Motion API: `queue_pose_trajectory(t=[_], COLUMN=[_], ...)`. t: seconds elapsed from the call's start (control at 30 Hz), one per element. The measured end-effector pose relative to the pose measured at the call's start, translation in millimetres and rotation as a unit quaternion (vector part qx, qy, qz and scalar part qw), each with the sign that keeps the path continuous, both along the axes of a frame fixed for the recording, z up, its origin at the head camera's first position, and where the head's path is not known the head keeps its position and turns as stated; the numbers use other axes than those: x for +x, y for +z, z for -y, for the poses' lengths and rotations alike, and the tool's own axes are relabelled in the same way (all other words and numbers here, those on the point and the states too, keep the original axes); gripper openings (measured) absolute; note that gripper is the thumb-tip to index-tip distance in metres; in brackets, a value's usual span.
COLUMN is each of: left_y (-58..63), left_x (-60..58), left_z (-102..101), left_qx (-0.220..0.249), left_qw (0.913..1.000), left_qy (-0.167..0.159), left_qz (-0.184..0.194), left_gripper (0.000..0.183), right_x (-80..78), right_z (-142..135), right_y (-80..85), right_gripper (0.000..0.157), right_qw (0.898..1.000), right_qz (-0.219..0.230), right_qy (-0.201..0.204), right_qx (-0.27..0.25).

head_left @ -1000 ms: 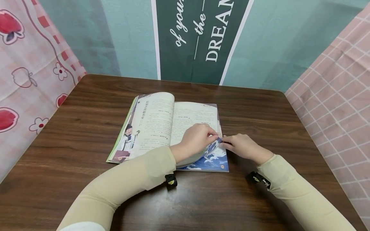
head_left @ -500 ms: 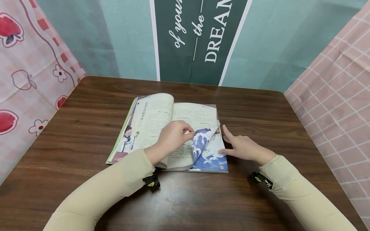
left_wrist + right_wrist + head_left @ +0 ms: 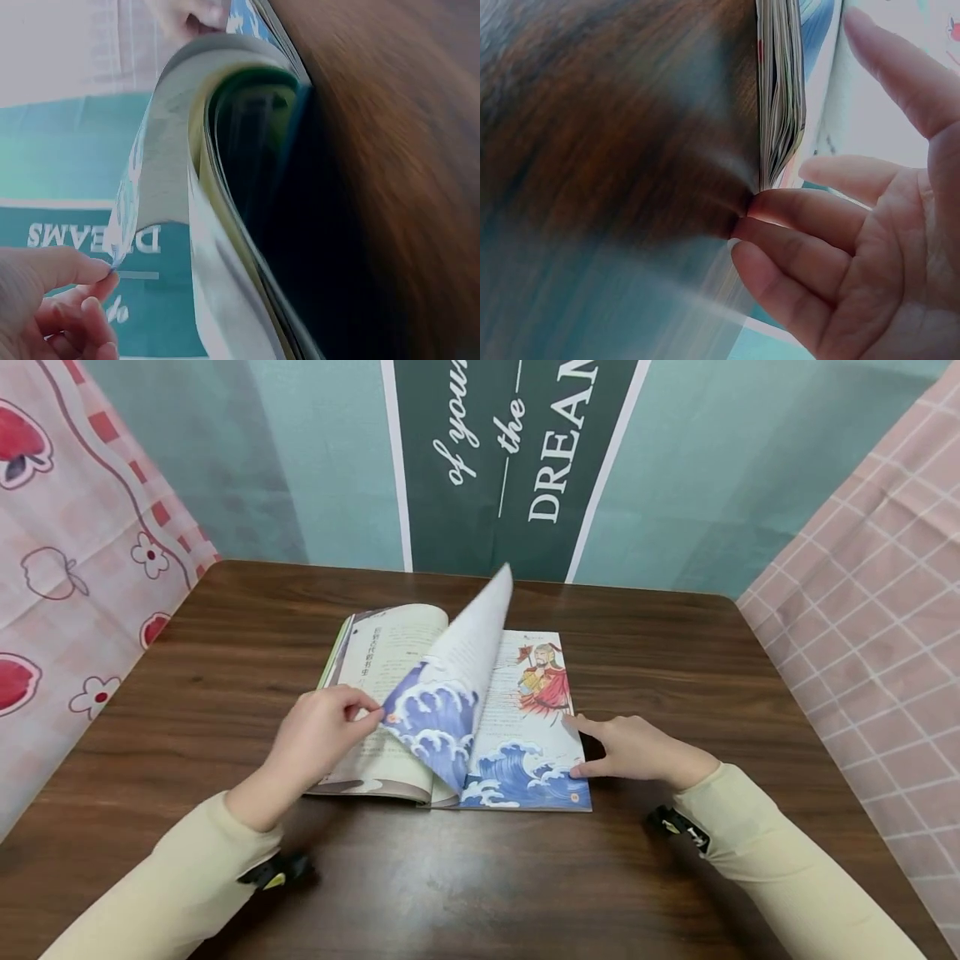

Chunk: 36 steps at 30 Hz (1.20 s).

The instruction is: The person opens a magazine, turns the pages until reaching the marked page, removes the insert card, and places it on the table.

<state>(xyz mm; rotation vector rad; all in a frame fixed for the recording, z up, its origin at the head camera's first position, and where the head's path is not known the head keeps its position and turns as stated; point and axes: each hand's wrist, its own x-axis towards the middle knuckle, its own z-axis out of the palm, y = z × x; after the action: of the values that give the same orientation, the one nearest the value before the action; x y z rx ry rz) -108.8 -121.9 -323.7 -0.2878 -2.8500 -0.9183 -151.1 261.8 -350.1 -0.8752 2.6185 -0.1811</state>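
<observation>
An open book (image 3: 525, 735) lies on the wooden table, its right page showing a figure in a red cloak above blue waves. My left hand (image 3: 318, 735) pinches the corner of a lifted page (image 3: 442, 718) between thumb and fingers, over the left side of the book. That page stands curled up from the spine, its wave-printed face toward me. In the left wrist view the left hand (image 3: 64, 304) grips the page's edge. My right hand (image 3: 637, 747) rests at the book's right edge with fingers spread; the right wrist view shows its fingers (image 3: 810, 217) beside the stacked page edges.
The brown table (image 3: 675, 677) extends around the book on all sides. A teal cloth backdrop (image 3: 315, 468) with white lettering hangs behind it. Patterned pink cloths hang at the left (image 3: 90, 593) and the right (image 3: 885, 610).
My left hand has carried the page corner from the book's right edge across to the left, uncovering the illustrated page. The right hand has let go of the corner and spread at the edge.
</observation>
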Motion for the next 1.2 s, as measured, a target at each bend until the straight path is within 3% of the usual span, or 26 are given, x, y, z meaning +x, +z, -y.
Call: queue_pose_trajectory(t=[0.2, 0.37, 0.57, 0.9, 1.2], left_y=[0.3, 2.2, 3.4, 0.7, 0.4], left_x=[19.3, 28.6, 32.6, 32.2, 30.8], left_z=[27, 41, 57, 75, 80], left_qx=[-0.010, -0.034, -0.069, -0.140, -0.177], left_qw=[0.9991, 0.9968, 0.9920, 0.9743, 0.9607], left_qy=[0.038, 0.061, 0.052, 0.027, 0.016], left_qz=[0.014, 0.039, 0.093, 0.174, 0.213], left_gripper=[0.009, 0.013, 0.015, 0.017, 0.017], right_x=[1.3, 2.0, 2.7, 4.9, 5.9], right_z=[0, 0, 2, 4, 3], right_y=[2.1, 2.5, 5.4, 10.2, 8.8], right_gripper=[0.085, 0.086, 0.087, 0.089, 0.089], right_qw=[1.000, 0.999, 0.999, 0.999, 0.999], right_qz=[0.003, 0.005, 0.005, 0.011, 0.025], right_qy=[0.024, 0.032, 0.037, 0.040, 0.032], right_qx=[0.001, 0.000, -0.003, 0.005, 0.015])
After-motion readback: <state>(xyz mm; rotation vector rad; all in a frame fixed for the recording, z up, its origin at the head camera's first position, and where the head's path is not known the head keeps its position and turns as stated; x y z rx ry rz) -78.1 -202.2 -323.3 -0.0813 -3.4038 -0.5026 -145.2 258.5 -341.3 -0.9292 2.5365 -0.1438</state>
